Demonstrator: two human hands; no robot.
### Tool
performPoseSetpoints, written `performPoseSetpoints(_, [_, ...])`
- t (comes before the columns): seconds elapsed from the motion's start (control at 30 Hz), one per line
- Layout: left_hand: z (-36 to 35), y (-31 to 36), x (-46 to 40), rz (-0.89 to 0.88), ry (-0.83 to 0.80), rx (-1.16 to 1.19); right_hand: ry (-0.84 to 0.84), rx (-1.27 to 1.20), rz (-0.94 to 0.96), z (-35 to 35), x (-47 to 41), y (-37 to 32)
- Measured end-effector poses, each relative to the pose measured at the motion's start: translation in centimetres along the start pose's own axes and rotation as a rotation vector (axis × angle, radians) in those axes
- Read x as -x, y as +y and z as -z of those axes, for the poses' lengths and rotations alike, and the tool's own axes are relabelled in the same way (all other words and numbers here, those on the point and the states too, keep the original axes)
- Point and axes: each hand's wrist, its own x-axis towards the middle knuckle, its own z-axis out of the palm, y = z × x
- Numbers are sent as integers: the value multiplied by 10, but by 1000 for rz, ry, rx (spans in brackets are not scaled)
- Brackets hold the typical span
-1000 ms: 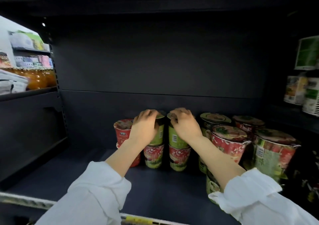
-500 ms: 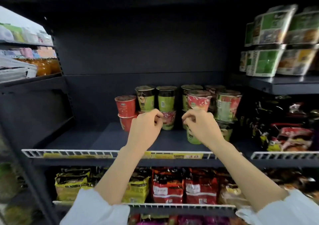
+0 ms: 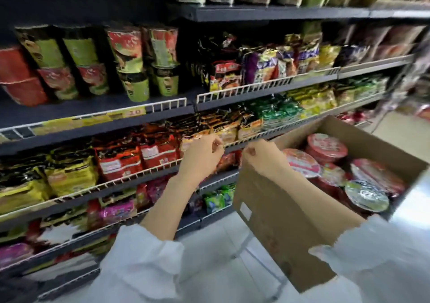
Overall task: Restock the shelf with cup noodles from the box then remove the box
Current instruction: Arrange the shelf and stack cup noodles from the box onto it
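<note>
The cardboard box [image 3: 277, 212] sits open at the right of the view, and serves here as the landmark. Inside it lie several cup noodles [image 3: 327, 148], lids up, mostly red and pink, with one silver-green lid [image 3: 367, 196] nearest the box's near right corner.

The right hand [image 3: 261, 157] is above the box's left rim, fingers curled in loosely toward the palm, holding nothing visible. Whether it touches the rim cannot be told. The left hand [image 3: 201, 157] is just left of the box, apart from it, fingers likewise curled loosely with thumb and forefinger close together; nothing is seen held between them. Both arms show white sleeves [image 3: 149, 254] pushed back at the forearm.

Up and to the left of the box, the shelf [image 3: 97, 107] carries cup noodles in two-high stacks [image 3: 80, 66]: red cups at the far left, green and red ones beside them. A yellow price strip [image 3: 137, 112] marks its front edge.

Left of the box, lower shelves behind white wire rails hold noodle packets [image 3: 158, 150] in red, yellow and black. Blur obscures finer detail.
</note>
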Motion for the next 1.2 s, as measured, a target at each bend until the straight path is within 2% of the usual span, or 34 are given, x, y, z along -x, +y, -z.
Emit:
performPoseSetpoints(0.1, [-48,38,-9,-11,-92,-10,22,20,-117,8,15,62])
performPoseSetpoints(0.2, [-93,74,-20,-35,-177,-50,30,44,-135,20,20,118])
performPoseSetpoints(0.3, [-143,108,-31,-46,-259,-135,-45,104,-221,35,23,175])
performPoseSetpoints(0.4, [-197,140,-44,-29,-362,-166,-125,116,-205,48,19,234])
performPoseSetpoints(0.57, [-280,165,-66,-26,-491,-334,-382,249,-304,65,8,308])
performPoseSetpoints(0.7, [-318,150,-67,59,-573,-482,-635,337,-344,58,-2,341])
performPoseSetpoints(0.77, [-326,138,-64,103,-618,-523,-703,424,-337,49,-6,349])
performPoseSetpoints(0.83, [-332,130,-62,120,-619,-528,-700,490,-316,39,-8,355])
performPoseSetpoints(1.0, [-331,122,-68,112,-612,-500,-496,506,-175,34,-2,359])
performPoseSetpoints(1.07, [-328,123,-70,129,-591,-417,-480,485,-141,37,-4,354])
performPoseSetpoints(1.13, [-323,126,-69,175,-505,-250,-492,387,-143,40,-10,347])
performPoseSetpoints(1.2, [-314,125,-66,252,-323,-109,-493,266,-127,43,-17,339])
